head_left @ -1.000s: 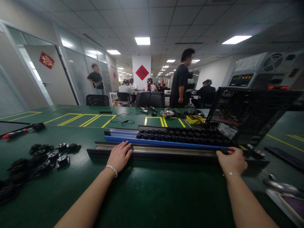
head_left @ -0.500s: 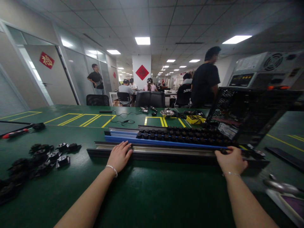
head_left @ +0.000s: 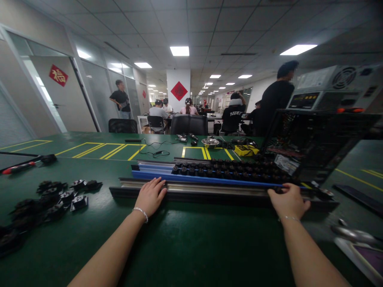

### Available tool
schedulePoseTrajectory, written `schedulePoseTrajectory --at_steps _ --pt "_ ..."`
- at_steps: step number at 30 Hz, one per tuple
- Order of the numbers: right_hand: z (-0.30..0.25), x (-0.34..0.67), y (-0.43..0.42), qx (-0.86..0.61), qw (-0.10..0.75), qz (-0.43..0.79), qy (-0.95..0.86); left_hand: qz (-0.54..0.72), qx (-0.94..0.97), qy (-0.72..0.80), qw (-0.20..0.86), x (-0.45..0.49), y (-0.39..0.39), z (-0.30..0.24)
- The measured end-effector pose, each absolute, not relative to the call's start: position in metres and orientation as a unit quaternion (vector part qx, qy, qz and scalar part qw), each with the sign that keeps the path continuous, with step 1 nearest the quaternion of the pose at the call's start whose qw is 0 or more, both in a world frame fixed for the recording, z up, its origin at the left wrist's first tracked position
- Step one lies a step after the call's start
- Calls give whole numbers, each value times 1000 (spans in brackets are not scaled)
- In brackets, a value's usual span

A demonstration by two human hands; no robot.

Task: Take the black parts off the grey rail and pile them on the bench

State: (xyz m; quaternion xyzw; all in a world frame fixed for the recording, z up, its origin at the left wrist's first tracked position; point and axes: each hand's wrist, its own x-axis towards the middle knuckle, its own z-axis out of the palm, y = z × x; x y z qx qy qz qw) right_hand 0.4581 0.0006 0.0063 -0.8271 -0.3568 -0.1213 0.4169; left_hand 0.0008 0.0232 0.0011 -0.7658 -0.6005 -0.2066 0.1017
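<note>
A long black rail [head_left: 209, 193] with a metallic channel along its top lies across the green table. Near its left end, my left hand [head_left: 150, 196] is closed over the rail, fingers across the top and thumb on the near side. My right hand [head_left: 289, 200] pinches a small black part [head_left: 279, 190] at the channel towards the right end; the fingers hide most of it. Just behind lies a blue rail [head_left: 185, 179], touching or nearly touching the black one. Rows of small black modules [head_left: 227, 171] sit along the rails behind.
A pile of loose black modules [head_left: 54, 199] lies at left, near a red-handled tool [head_left: 19, 168]. A computer case [head_left: 326, 139] carrying power supplies [head_left: 326, 85] stands at right. Farther back are a metal bowl [head_left: 210, 142] and a yellow item [head_left: 246, 150]. People sit and stand beyond.
My right hand has shifted slightly left along the rail with the small black part. The left hand stays put. A person in black in the background has moved right.
</note>
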Motion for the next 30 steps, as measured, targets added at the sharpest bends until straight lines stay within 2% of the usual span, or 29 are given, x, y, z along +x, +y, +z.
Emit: schedulePoseTrajectory --at_steps 30 --pt "7 452 0 -805 410 -130 -409 -203 -766 -601 103 1 22 2"
